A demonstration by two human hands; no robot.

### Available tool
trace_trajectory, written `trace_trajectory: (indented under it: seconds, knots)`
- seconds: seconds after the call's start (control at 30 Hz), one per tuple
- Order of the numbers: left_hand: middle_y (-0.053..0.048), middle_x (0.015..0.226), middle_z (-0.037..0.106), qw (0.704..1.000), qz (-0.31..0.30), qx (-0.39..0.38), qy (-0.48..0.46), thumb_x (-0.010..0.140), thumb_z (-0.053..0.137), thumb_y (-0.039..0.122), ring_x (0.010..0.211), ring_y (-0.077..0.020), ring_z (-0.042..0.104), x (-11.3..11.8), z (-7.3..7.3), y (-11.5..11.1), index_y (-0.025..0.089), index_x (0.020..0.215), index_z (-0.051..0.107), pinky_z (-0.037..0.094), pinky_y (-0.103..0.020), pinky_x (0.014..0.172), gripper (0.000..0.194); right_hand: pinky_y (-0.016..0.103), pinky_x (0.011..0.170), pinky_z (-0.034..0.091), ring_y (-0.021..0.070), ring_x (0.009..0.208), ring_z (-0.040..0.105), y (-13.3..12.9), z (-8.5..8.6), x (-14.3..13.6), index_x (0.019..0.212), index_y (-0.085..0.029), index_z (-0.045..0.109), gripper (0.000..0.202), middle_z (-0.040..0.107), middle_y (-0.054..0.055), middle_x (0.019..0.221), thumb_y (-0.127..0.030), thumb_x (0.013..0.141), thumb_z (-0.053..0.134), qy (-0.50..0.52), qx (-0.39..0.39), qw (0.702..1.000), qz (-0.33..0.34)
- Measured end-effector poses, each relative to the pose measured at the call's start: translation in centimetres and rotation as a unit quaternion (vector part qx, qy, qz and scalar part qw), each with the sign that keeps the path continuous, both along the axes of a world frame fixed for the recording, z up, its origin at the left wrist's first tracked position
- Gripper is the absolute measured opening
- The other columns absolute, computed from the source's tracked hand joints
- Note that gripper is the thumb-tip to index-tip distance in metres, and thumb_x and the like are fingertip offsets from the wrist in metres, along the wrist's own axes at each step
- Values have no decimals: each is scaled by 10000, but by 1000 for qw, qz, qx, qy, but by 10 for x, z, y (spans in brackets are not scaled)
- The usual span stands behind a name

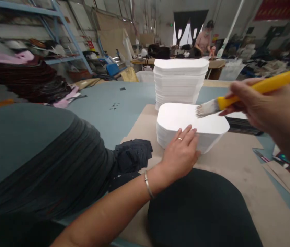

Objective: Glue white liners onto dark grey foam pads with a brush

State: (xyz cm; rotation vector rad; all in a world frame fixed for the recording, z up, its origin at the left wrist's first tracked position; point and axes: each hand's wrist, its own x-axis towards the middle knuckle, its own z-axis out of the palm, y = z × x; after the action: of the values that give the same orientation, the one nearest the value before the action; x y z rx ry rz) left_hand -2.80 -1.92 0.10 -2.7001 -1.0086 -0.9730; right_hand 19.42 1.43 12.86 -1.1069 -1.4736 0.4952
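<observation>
Left hand: the left hand (182, 152) lies on the near edge of the front stack (178, 116); fingers extended, only slightly spread, pressed on the top sheet and gripping nothing that shows. Ring (180, 138) on one finger, bracelet (148, 185) at the wrist.
Right hand: the right hand (265, 103) has its fingers closed round the yellow handle of the brush (265, 85), low down near the bristles (a little blurred).
Brush: tilted, bristles down and to the left, over the top sheet; cannot tell if the tips touch it.
Front stack: white sheets with cut corners, on the cardboard (237, 159), middle of the view.
Rear stack: more white sheets, the rear stack (179, 84) standing taller just behind.
Dark panel: the dark panel (204, 209) lies flat nearest the wearer, rounded corners, on the cardboard.
Left side: tall dark pile (26, 133) with curved edges; scraps (133, 154) between it and the front stack.
Table: blue-grey table (101, 103) under the cardboard.
Background: a co-worker (203, 41) at a far bench; blue shelf (66, 34) at left.
</observation>
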Motion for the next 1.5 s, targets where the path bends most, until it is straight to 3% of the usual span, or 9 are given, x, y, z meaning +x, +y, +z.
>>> trace_trajectory:
  seconds: [0.1,0.23,0.4,0.57,0.67,0.8,1.0,1.17,1.5]
  knots:
    - [-178,1380,610,996,85,16,33,1044,493,357,1350,-348,526,24,1,21,103,1438,517,401,-548,1169,469,253,481,578,131,493,631,43,0,-73,752,-141,682,406,660,44,665,-503,771,863,-13,-95,986,137]
    - [-136,1243,642,992,110,24,53,1052,451,386,1173,-342,590,28,-5,27,146,1327,600,501,-487,982,394,212,428,539,130,450,623,73,-18,-117,701,-128,687,369,642,38,579,-445,839,819,-81,-164,958,221]
    - [-138,1273,609,993,100,40,45,1044,467,396,1179,-338,560,22,-8,25,124,1284,615,475,-474,999,391,236,442,571,119,435,595,110,-26,-139,695,-122,678,322,644,36,573,-347,917,741,-69,-178,964,187]
    - [-152,1284,586,994,94,41,27,1033,489,410,1173,-342,548,22,-10,26,91,1293,612,473,-488,1009,429,270,450,590,110,405,539,169,-26,-147,687,-149,616,332,594,17,517,-332,958,675,-46,-164,979,108]
    - [-156,1296,586,995,91,44,18,1033,486,427,1180,-344,549,22,-12,27,90,1300,618,476,-491,1018,451,268,444,574,106,403,528,199,-23,-141,699,-165,588,324,578,5,511,-340,949,697,-46,-154,984,72]
    - [-149,1285,599,996,82,39,0,1028,490,462,1187,-340,553,19,-13,26,112,1373,584,479,-494,1030,500,250,449,546,96,445,536,217,-9,-127,725,-158,611,260,602,4,569,-276,911,749,-58,-136,987,67]
    - [-144,1292,600,995,84,52,15,1023,502,468,1203,-351,557,18,-13,28,115,1282,636,488,-503,1020,457,215,557,562,122,658,651,221,9,-93,844,-112,725,162,733,72,810,-129,754,858,-136,-207,948,201]
    - [-130,1274,613,995,86,56,15,1005,549,477,1174,-338,567,20,-13,30,137,1254,647,502,-498,984,432,207,630,550,112,702,661,213,8,-48,951,-34,742,173,754,112,858,-91,793,785,-158,-236,942,180]
    - [-115,1226,638,995,85,43,20,972,628,452,1173,-341,571,22,-7,33,180,1248,644,504,-505,964,388,224,551,484,111,581,626,158,7,59,812,-75,750,77,738,132,766,-144,793,778,-187,-235,953,23]
